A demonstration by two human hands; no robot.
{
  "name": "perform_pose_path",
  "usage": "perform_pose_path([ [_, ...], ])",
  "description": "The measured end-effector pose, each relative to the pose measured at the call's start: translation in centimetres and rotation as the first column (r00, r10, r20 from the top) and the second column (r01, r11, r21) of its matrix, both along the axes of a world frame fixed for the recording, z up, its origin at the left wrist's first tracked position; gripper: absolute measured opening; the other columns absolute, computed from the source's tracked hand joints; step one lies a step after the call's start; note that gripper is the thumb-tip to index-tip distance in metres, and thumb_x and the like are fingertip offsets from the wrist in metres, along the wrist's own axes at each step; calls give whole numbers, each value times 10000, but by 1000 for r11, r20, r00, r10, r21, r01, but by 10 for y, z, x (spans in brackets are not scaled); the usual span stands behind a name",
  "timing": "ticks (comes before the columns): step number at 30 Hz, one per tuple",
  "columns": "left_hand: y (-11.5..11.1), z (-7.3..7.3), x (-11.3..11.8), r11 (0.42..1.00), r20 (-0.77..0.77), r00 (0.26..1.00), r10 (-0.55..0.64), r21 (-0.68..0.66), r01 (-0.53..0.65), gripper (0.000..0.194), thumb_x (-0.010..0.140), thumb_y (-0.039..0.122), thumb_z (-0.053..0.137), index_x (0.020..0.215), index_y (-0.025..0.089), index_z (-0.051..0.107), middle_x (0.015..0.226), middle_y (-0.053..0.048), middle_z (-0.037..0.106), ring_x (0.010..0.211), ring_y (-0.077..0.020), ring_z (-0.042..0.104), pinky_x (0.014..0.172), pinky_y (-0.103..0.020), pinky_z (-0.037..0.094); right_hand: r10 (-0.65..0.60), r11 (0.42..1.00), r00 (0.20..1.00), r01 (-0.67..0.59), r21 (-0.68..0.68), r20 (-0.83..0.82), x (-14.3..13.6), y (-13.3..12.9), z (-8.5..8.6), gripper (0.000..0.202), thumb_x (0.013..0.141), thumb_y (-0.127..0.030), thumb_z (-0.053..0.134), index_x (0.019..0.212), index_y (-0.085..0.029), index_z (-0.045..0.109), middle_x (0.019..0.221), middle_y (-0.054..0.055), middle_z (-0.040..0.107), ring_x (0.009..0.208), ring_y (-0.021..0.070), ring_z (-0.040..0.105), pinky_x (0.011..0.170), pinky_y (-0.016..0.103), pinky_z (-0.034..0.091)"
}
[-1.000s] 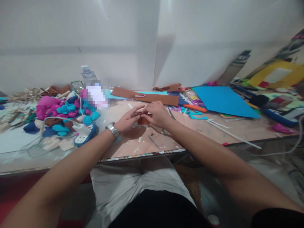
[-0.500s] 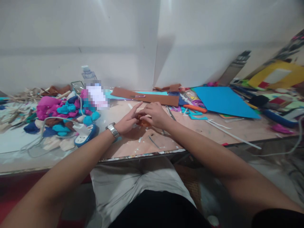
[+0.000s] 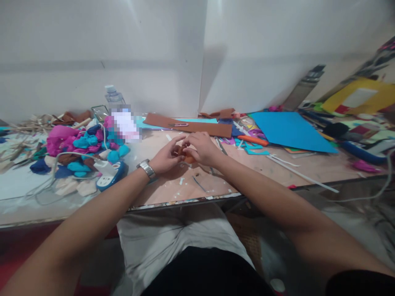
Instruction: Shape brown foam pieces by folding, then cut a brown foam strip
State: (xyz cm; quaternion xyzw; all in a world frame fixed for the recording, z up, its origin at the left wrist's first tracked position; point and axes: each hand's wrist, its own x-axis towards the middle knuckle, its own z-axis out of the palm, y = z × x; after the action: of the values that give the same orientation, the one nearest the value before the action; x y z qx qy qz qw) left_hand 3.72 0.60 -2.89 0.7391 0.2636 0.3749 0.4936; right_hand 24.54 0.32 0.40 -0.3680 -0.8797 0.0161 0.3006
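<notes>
table [image 3: 163, 191] spread under the fingers. pile of crumpled bundles [image 3: 84, 142], pink, blue and cream, sat well off to the left of the fingers; blue sheet [image 3: 293, 130] lay well off to the right. brown strip [image 3: 203, 128] ran just beyond the fingertips. left hand [image 3: 165, 158] and right hand [image 3: 202, 149] met over the table, fingers nearly touching. orange tool [image 3: 253, 140] lay right of the right fingers; pink snips [image 3: 180, 125] rested on the strip, past the fingertips. small brown piece [image 3: 189, 158] was between the two hands, partly hidden. right thumb and fingers were bent and looked closed on it; left fingers were curled at its side, couldn't tell if they gripped. white scraps [image 3: 181, 181] lay nearer the body than the fingers. step in hand, my read: two-handed fingertip work on the piece. next move seemed to call for a light, steady pinch.
</notes>
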Motion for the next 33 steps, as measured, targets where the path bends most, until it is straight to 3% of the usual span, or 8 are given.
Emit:
perform_pose_path([
  [4,1,-1,0,999,-44,999,-3,44,4,684,840,151,682,1476,228,444,1243,-116,681,1085,-248,700,911,-369,552,-16,1000,1000,16,3,-4,1,1,-1,127,978,-285,616,1051,-196,672,1098,84,718,1076,269,581,936,413,304],
  [10,0,2,-2,978,-171,979,108,197,-74,622,809,120,660,1411,213,528,1284,-99,667,1128,-244,662,970,-381,526,-36,999,999,36,23,-18,2,3,-3,181,1008,-354,576,1021,-192,656,1084,89,716,1038,262,586,922,410,304],
  [16,2,0,-4,961,-225,960,166,254,-107,449,802,154,664,1248,174,618,1103,-74,697,972,-215,663,871,-358,542,-66,997,996,68,36,-61,3,4,-2,320,1041,-473,505,1007,-197,663,1038,90,718,1025,261,595,917,408,313],
  [19,2,0,-4,960,-245,950,192,249,-130,484,781,134,650,1262,181,624,1112,-70,699,957,-208,663,854,-351,539,-82,996,994,85,38,-68,3,5,-2,344,1040,-491,504,1000,-197,678,1013,88,721,1000,260,602,893,400,315],
  [22,3,4,-4,959,-208,953,221,226,-173,569,777,121,618,1342,190,599,1162,-82,694,993,-210,666,872,-353,536,-104,994,994,105,34,-41,4,7,-1,321,1031,-477,536,1012,-197,692,1010,88,727,996,263,603,882,398,309],
  [25,4,8,-4,964,-86,972,217,178,-199,533,835,183,602,1368,193,585,1113,-77,687,1009,-204,657,892,-350,534,-113,993,993,114,36,-15,4,6,-1,251,1008,-438,597,1017,-213,710,1029,77,736,1020,267,607,894,401,296],
  [33,2,8,-2,976,37,978,203,77,-206,417,902,400,718,1244,175,639,1132,-111,712,1033,-211,679,881,-330,549,-46,997,998,43,67,41,4,5,-2,226,984,-412,641,1057,-206,698,1062,81,738,1009,260,589,923,405,280],
])
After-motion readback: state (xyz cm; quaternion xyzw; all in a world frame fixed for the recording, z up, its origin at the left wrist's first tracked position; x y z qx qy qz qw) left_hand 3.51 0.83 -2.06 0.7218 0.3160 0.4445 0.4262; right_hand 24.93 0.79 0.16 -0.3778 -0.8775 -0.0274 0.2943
